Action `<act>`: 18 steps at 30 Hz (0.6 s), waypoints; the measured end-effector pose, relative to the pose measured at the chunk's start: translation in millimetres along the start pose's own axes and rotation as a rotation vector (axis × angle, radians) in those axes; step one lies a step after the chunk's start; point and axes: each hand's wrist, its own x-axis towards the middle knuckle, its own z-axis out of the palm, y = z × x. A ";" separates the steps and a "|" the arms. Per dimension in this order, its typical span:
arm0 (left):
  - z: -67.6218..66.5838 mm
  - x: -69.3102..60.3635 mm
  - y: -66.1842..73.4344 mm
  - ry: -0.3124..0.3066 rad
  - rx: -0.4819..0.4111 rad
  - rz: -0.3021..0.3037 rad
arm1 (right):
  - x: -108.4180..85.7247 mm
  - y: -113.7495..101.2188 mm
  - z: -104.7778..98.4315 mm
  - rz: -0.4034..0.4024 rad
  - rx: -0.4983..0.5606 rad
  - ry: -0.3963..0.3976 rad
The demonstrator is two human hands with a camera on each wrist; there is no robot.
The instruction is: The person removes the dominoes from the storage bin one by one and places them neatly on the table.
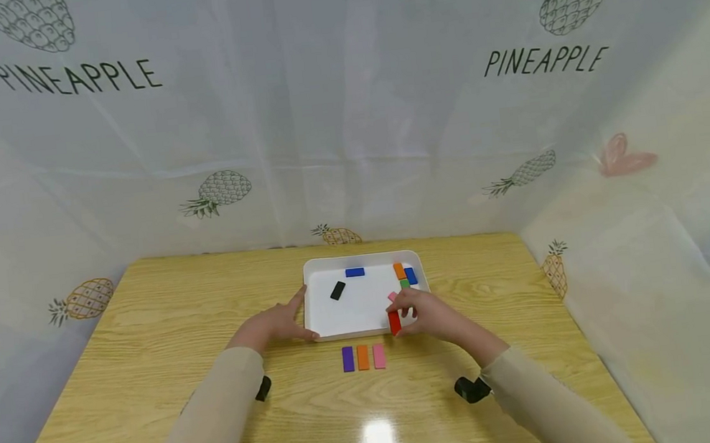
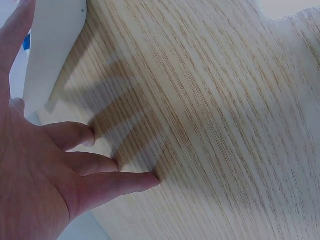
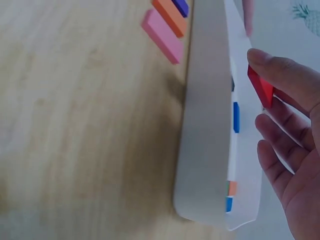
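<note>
A red block (image 1: 394, 323) is pinched between thumb and fingers of my right hand (image 1: 426, 315), over the near right edge of the white tray (image 1: 347, 335). The right wrist view shows the red block (image 3: 261, 87) in the right hand (image 3: 295, 120) above the tray wall (image 3: 207, 120). My left hand (image 1: 275, 325) touches the tray's left side, fingers spread; in the left wrist view the hand (image 2: 55, 175) is beside the tray (image 2: 57, 45). In front of the tray lie purple (image 1: 348, 359), orange (image 1: 363, 358) and pink (image 1: 378, 356) blocks in a row.
Inside the tray are a black block (image 1: 338, 290), blue blocks (image 1: 354, 272) (image 1: 410, 275), an orange one (image 1: 399, 271), a green one (image 1: 405, 283) and a pink one (image 1: 392, 296). A printed curtain (image 1: 330, 108) hangs behind the wooden table (image 1: 312, 428).
</note>
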 end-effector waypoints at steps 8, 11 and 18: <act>-1.3 -3.7 0.8 0.001 -0.018 0.012 | -13.3 1.5 19.8 0.045 0.086 0.007; -1.0 -3.5 0.7 0.003 -0.014 0.019 | -18.1 1.2 26.2 0.048 0.109 0.013; -1.0 -4.7 2.1 0.001 -0.012 0.019 | -29.2 -0.1 37.9 0.062 0.135 0.029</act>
